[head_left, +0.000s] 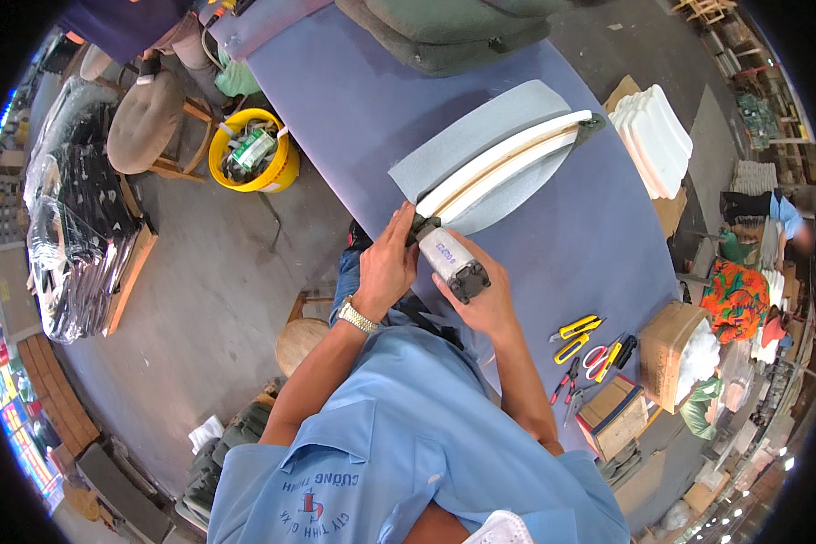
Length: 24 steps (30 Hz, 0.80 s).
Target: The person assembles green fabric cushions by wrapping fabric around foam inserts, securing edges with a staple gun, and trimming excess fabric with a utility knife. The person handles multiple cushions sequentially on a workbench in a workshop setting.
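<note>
A curved padded panel [508,163] with white foam, a thin brown wooden strip and grey fabric flaps lies on a blue-covered table. Its near end points towards me. My left hand [390,258], with a gold watch on the wrist, presses its fingers together at that near end and grips the edge; the thumb is mostly hidden. Wrapped around a staple gun [451,261] with a silver-grey body and black end cap is my right hand [480,295]. The tool's dark nose meets the near end of the panel, close to my left fingertips.
Several yellow-handled tools, scissors [598,363] and pliers [567,381] lie at the right of the blue table [354,118], near a cardboard box [671,354]. Dark green cushions [444,41] sit at the far end. A yellow bucket [286,168] stands left, white moulded pieces [653,140] right.
</note>
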{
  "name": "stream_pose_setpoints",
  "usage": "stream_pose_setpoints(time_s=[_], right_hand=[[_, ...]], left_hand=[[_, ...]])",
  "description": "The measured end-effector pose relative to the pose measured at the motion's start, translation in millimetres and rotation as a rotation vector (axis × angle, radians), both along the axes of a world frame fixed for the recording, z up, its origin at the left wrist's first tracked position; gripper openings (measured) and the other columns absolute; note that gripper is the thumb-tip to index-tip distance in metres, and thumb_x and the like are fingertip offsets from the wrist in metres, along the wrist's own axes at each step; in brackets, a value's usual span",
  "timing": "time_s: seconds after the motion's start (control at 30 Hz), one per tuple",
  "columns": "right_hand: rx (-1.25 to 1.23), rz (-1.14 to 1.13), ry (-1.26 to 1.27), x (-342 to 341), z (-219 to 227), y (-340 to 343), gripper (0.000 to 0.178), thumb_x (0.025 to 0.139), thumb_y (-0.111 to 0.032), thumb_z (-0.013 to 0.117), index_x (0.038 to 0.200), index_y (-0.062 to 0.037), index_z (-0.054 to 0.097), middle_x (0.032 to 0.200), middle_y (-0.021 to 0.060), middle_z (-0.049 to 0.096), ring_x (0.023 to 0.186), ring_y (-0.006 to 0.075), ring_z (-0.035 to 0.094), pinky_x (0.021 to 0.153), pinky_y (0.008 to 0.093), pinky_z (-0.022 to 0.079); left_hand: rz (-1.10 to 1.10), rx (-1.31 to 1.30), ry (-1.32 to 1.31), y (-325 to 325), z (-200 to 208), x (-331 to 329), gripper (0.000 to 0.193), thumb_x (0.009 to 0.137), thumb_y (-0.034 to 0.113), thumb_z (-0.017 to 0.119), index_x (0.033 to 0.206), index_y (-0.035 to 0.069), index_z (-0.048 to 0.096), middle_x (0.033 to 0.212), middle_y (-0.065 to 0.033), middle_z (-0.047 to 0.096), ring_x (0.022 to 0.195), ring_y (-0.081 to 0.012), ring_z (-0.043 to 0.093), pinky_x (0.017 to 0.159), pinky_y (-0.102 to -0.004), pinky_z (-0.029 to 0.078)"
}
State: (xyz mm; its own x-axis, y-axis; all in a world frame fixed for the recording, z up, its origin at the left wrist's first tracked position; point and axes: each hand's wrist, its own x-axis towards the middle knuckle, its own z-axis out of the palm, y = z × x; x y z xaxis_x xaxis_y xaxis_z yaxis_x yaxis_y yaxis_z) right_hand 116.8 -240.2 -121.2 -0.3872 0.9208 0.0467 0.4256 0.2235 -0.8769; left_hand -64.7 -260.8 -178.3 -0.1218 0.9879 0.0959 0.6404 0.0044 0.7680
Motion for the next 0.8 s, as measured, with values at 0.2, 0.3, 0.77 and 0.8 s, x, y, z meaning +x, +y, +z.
stream_pose_setpoints(time_s=[0.2,0.3,0.77,0.8], right_hand=[[-0.344,-0.298,0.004,52,-11,-45,0.061,0.079,-0.010,0.083,0.135,-0.0025,0.061,0.122,0.0191,0.069,0.109,0.0361,0.069,0.096,0.0417,0.054],[-0.114,-0.424,-0.220,84,-48,-54,0.059,0.080,-0.013,0.083,0.133,-0.0022,0.062,0.124,0.0200,0.067,0.111,0.0373,0.067,0.098,0.0430,0.052],[-0.084,-0.307,0.007,58,-39,-18,0.035,0.095,-0.014,0.070,0.128,-0.0027,0.064,0.126,0.0167,0.067,0.101,0.0275,0.073,0.087,0.0358,0.057],[-0.100,-0.299,0.024,55,-33,-20,0.035,0.096,-0.014,0.070,0.128,-0.0023,0.064,0.125,0.0165,0.068,0.100,0.0262,0.073,0.087,0.0355,0.057]], left_hand=[[0.027,0.015,0.004,2,-8,-3,0.059,0.095,0.015,0.069,0.148,0.004,0.046,0.134,-0.0247,0.063,0.110,-0.0426,0.068,0.086,-0.0470,0.058],[-0.019,0.022,0.036,1,-8,-4,0.059,0.095,0.017,0.069,0.147,0.002,0.046,0.141,-0.0233,0.060,0.116,-0.0409,0.065,0.087,-0.0463,0.059],[-0.059,0.030,0.084,5,-14,-7,0.057,0.089,0.020,0.075,0.139,0.002,0.053,0.126,-0.0228,0.068,0.102,-0.0419,0.070,0.084,-0.0486,0.057],[-0.063,0.014,0.086,4,-4,-10,0.056,0.089,0.020,0.075,0.137,0.002,0.054,0.125,-0.0226,0.068,0.100,-0.0416,0.070,0.083,-0.0484,0.057]])
